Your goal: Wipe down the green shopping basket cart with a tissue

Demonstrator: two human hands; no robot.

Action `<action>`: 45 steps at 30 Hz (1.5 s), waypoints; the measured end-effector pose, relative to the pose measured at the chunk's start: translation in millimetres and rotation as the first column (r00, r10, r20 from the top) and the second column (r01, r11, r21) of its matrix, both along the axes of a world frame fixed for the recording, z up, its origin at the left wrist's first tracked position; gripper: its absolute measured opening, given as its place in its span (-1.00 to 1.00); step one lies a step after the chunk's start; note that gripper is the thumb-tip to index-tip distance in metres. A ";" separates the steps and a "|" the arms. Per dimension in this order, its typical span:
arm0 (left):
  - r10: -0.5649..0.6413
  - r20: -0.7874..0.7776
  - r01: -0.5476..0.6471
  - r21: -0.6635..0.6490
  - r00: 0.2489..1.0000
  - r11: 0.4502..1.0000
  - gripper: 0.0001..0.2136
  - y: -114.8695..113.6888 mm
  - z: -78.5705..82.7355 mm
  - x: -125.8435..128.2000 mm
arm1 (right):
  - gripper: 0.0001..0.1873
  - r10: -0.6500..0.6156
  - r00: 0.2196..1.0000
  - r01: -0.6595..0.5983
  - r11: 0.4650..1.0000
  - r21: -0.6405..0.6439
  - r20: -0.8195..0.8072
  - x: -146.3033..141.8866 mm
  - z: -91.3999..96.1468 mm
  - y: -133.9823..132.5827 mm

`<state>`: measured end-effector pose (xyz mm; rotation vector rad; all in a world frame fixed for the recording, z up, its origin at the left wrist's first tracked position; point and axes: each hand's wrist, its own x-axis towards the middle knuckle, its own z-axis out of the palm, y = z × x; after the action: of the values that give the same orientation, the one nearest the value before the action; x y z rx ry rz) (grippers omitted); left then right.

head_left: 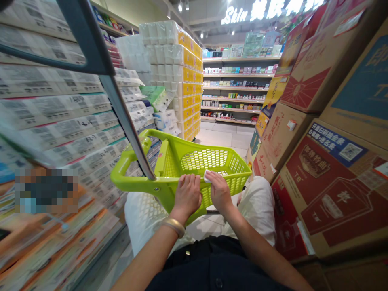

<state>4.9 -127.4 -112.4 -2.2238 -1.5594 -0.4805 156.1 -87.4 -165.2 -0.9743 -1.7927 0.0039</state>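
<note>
The fingers of the left hand (188,195) are curled over the near rim of a lime-green plastic shopping basket (230,159), gripping that rim, with a gold bangle (174,226) on the wrist behind them. Just beside them, the fingers of the right hand (220,190) are closed on a small white cloth or wipe (207,176), pressing it flat against the same rim; the two hands are near each other but apart. Beyond the fingers the basket's perforated walls and floor open away from the person, and its thick green handle (127,161) loops out to the left of the left hand. A dark metal bar (121,109) slants down from the upper left and ends just left of the left fingers. Under the basket and both wrists lie the person's knees in pale trousers (260,206). Further left of the fingers stand stacked packs of tissue paper (60,109); ahead rises a tall stack of toilet rolls (176,68); right of the right hand are brown and red cardboard cartons (330,182), and far ahead shop shelves (236,87).
</note>
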 end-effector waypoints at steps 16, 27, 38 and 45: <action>-0.007 0.001 0.007 -0.015 1.000 1.000 -0.63 0.0 0.4 -1.3 | -0.51 0.071 0.996 -0.071 0.997 0.002 0.048 -1.5 0.9 -2.1; -0.014 0.016 0.014 -0.030 1.000 0.999 -0.63 1.3 -0.6 -2.7 | -0.52 0.074 0.997 -0.074 0.997 -0.012 0.021 -7.7 3.5 -3.5; 0.004 0.004 -0.004 -0.027 1.000 1.000 -0.65 7.0 2.2 -7.2 | -0.53 0.029 1.000 -0.029 1.000 -0.012 0.011 -11.3 4.7 1.4; 0.008 0.016 -0.008 -0.006 1.000 1.000 -0.65 11.9 2.3 -14.3 | -0.55 -0.156 0.987 0.155 0.987 -0.050 -0.036 7.5 -2.8 9.6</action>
<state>-9.4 -115.5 -110.0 -2.2226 -1.5786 -0.4930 163.6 -77.9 -168.0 -1.1381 -1.6825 -0.0325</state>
